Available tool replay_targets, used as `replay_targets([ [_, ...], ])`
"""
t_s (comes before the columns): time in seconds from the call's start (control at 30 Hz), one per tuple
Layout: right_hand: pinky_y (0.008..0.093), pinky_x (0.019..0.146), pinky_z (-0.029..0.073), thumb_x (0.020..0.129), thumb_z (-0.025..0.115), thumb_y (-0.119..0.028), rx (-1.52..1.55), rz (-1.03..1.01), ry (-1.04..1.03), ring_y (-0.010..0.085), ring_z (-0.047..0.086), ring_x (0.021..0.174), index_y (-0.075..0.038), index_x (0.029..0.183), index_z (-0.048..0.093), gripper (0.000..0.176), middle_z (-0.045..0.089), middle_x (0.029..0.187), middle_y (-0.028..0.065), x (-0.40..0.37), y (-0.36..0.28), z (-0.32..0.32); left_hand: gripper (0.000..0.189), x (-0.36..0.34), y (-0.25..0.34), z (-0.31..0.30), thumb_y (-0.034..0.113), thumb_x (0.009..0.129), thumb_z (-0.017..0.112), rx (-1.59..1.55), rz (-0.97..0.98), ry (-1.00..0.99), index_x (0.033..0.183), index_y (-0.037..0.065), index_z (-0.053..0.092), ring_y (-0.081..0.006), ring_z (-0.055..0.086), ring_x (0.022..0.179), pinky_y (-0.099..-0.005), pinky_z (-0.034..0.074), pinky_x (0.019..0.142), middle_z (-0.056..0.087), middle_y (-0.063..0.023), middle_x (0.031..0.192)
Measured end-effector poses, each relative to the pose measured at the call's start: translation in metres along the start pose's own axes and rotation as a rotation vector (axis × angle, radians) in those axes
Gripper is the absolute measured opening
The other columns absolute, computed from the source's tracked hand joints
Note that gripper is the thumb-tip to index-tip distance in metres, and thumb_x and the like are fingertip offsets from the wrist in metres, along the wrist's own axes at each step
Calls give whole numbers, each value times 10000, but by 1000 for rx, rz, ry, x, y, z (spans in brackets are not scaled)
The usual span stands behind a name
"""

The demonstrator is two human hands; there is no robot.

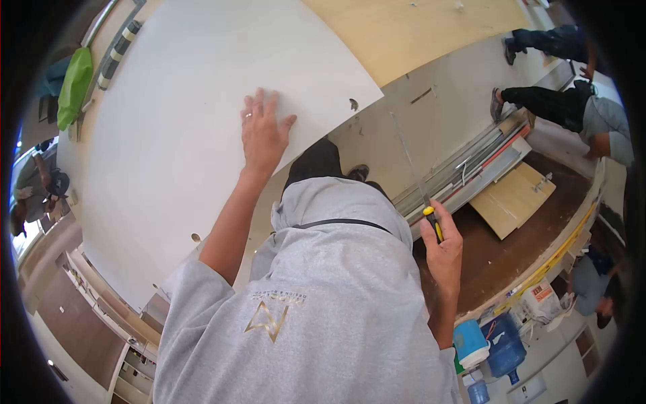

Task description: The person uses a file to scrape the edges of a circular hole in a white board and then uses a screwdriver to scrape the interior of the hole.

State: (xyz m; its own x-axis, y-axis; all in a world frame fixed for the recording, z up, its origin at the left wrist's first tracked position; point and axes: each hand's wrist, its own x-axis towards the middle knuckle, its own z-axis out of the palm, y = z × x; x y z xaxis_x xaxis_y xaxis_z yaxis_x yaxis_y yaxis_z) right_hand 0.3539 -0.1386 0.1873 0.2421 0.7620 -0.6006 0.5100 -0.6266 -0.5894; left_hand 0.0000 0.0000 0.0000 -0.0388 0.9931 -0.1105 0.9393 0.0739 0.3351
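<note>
My left hand [266, 135] lies palm down with its fingers a little apart on a large white panel [168, 101], close to the panel's edge. A ring shows on one finger. Beyond that edge, to the right, my right hand [443, 246] grips a yellow and black handle of a screwdriver-like tool [431, 214]. Its long thin shaft points up and away over the floor. A dark-edged hole [353, 104] sits near the panel's corner, and a round hole [196, 238] near its lower edge.
A light wooden board [404, 34] adjoins the white panel. Long metal strips [451, 168] and a wooden piece [515, 198] lie at the right. Blue water bottles [505, 347] stand lower right. People are at the right [572, 108] and far left [40, 182]. A green bag [74, 87] is upper left.
</note>
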Motion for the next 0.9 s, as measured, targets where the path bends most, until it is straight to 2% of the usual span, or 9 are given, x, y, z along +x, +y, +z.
replay_targets([
  [0.07,380,992,573,1017,753,-148,-63,36,31,351,773,1121,-36,1464,667,469,762,1263,259,-13,-24,-18,436,-14,25,-10,250,1014,795,-128,136,36,1408,85,708,-425,534,1497,-522,450,1230,604,-175,1576],
  [0.1,384,993,574,1018,748,-136,-97,-43,54,357,773,1123,-34,1459,670,460,763,1269,253,25,-51,14,413,32,-1,-1,193,988,820,-248,246,77,1374,83,723,-402,615,1399,-493,512,1164,654,-158,1503],
  [0.17,392,994,577,1018,738,-111,-191,-138,63,369,773,1129,-29,1449,678,442,764,1280,242,30,-69,13,448,43,21,-10,162,965,837,-474,399,-66,1391,94,718,-388,647,1347,-475,538,1132,674,-153,1461],
  [0.23,398,1000,582,998,734,-52,-295,-205,61,375,769,1146,-46,1443,697,446,770,1296,223,29,-82,6,454,46,51,-17,184,933,864,-647,621,-234,1354,85,726,-370,634,1364,-484,523,1164,676,-145,1432],
  [0.3,398,1007,584,984,738,-30,-369,-263,52,375,768,1162,-57,1439,709,456,770,1306,219,28,-93,3,505,46,81,-18,313,938,854,-710,869,-211,1361,85,700,-352,615,1384,-514,486,1214,669,-134,1423],
  [0.4,427,876,584,952,763,-15,-529,-261,55,357,752,963,-101,1446,723,502,770,1083,173,27,-119,6,586,46,114,-14,456,951,805,-834,1089,-230,1393,98,665,-330,611,1374,-535,440,1256,663,-124,1391],
  [0.5,440,767,549,941,781,-29,-648,-224,54,325,679,808,-147,1455,730,530,694,930,128,21,-140,12,632,45,129,-6,530,964,756,-831,1135,-363,1423,113,638,-314,652,1293,-530,418,1274,688,-104,1285],
  [0.67,412,671,493,934,809,-65,-904,-448,87,277,585,702,-201,1450,744,538,600,864,75,42,-149,12,449,51,128,4,470,988,749,-830,1006,-273,1311,160,717,-250,677,1058,-426,492,1040,665,-32,999],
  [0.9,393,675,501,926,823,-48,-1084,-538,-7,249,598,725,-221,1483,726,591,642,927,67,64,-176,7,440,52,119,1,422,980,773,-892,846,-246,1326,156,721,-256,641,1098,-419,499,1043,658,-38,1035],
])
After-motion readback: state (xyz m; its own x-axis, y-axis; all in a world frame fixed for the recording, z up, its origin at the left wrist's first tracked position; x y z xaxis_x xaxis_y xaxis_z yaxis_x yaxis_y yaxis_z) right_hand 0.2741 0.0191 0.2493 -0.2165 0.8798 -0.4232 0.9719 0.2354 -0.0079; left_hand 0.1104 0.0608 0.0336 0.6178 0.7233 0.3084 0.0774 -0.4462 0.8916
